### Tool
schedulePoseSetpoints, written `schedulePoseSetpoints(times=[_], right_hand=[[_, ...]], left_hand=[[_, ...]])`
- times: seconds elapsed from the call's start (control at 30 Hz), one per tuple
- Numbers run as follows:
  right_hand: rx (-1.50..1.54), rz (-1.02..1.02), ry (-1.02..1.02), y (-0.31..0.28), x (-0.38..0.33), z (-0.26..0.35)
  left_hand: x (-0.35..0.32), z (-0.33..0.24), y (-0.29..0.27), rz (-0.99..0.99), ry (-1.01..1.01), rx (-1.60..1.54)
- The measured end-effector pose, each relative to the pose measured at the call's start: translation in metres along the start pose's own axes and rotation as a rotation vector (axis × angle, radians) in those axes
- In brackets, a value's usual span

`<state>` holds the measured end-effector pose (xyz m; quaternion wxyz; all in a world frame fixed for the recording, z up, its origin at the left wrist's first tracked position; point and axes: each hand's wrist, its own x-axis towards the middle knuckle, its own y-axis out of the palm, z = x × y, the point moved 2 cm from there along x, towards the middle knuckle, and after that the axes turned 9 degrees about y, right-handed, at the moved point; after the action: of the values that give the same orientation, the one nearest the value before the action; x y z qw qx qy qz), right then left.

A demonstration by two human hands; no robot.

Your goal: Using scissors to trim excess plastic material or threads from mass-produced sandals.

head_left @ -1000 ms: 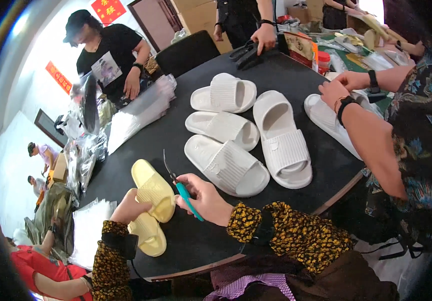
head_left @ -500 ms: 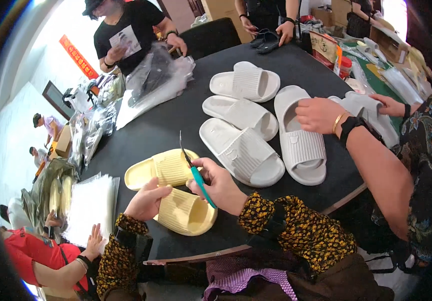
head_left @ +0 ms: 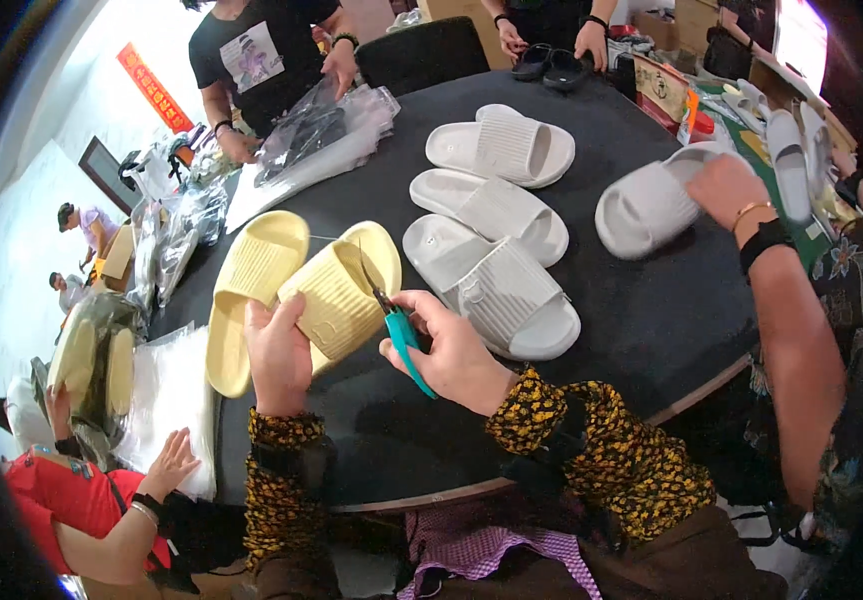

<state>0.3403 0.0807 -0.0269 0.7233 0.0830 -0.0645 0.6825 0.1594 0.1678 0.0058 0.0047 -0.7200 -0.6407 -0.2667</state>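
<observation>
A: Where's the yellow pair (head_left: 251, 265)?
B: On the near left of the tabletop (head_left: 391, 450), side by side, unwrapped. The left hand (head_left: 283, 360) is at the right-hand slipper (head_left: 336, 305), thumb against its strap; I can't tell how firmly those fingers grip.
A: And the right hand (head_left: 446, 350)?
B: Fingers clamped round the teal snips (head_left: 401, 345), blade pointing over that slipper's far end. Touching or just above, I can't say.
A: So how do things stand?
B: Midway with this pair, I'd judge: slippers out, snips poised, but no finished cut I can make out.
A: And round about?
B: Grey slippers (head_left: 511, 300) sit just right, unwrapped too. A co-worker's hand (head_left: 726, 195) is on another grey one (head_left: 641, 205). Over left, flat clear bags (head_left: 166, 395) lie in a stack, with more yellow slippers (head_left: 73, 355) beyond, apparently already in clear wrap.
</observation>
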Motion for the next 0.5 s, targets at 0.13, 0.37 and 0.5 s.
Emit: schedulePoseSetpoints(times=[0.13,0.37,0.5], right_hand=[[-0.226,0.032,0.037,-0.001,0.001,0.001],[-0.453,0.029,0.056,-0.002,0.0,-0.001],[-0.489,0.05,0.004,0.001,0.0,-0.001]], left_hand=[[0.002,0.007,-0.01,-0.108,0.044,-0.102],[-0.015,-0.007,-0.006,-0.131,0.213,0.111],[-0.02,-0.018,-0.002,-0.098,0.279,0.104]])
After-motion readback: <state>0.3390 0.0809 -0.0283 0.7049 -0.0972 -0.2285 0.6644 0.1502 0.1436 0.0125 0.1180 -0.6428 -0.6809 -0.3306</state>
